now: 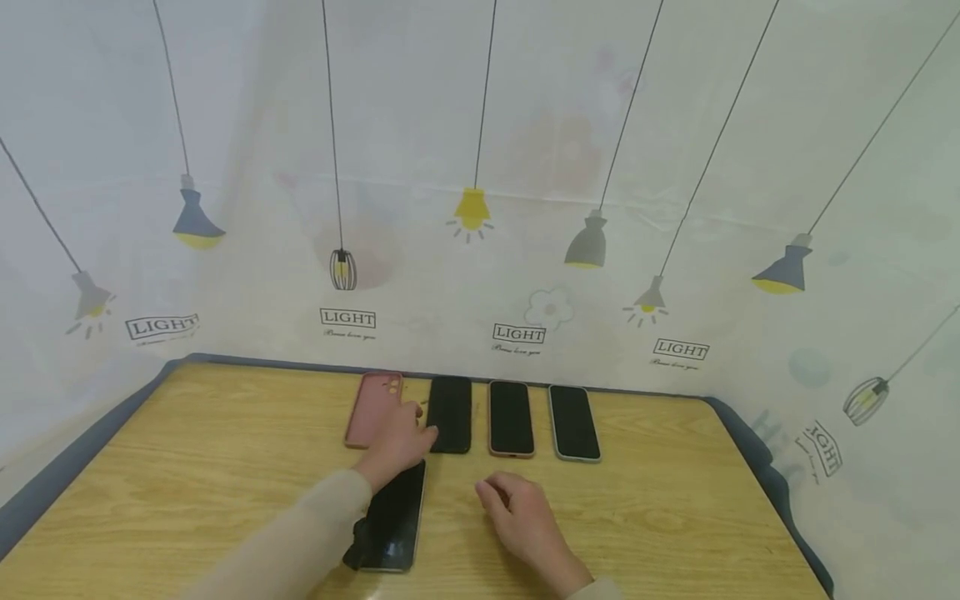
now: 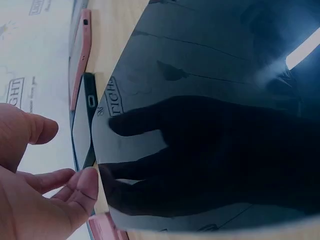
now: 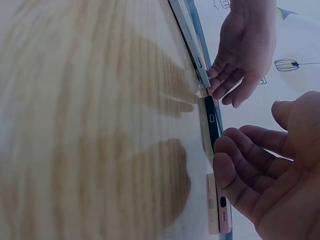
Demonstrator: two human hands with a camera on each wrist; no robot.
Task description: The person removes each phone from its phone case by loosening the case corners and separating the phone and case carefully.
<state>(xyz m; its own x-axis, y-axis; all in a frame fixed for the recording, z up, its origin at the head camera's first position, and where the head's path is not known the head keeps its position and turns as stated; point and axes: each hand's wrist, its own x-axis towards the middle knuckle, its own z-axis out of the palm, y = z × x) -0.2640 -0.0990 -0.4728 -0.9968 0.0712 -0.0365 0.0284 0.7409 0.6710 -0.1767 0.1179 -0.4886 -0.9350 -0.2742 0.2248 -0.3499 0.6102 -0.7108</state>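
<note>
In the head view, my left hand (image 1: 397,442) reaches over the lower right part of a pink phone case (image 1: 367,408), beside a dark phone or case (image 1: 452,417). Its thumb and fingers stand apart in the left wrist view, gripping nothing; whether they touch the pink case cannot be told. Under that wrist lies a large phone with a glossy black screen (image 2: 225,150), which mirrors the hand. Lower right of it, my right hand (image 1: 525,517) hovers or rests near the table, its fingers loosely curled and holding nothing in the right wrist view.
Right of the dark one lie a pink-edged phone (image 1: 512,419) and a pale-edged phone (image 1: 574,422), in a row along the back of the wooden table (image 1: 675,517). Behind it hangs a white curtain (image 1: 420,317) printed with lamps. A dark strap or object (image 1: 356,546) shows by the left wrist.
</note>
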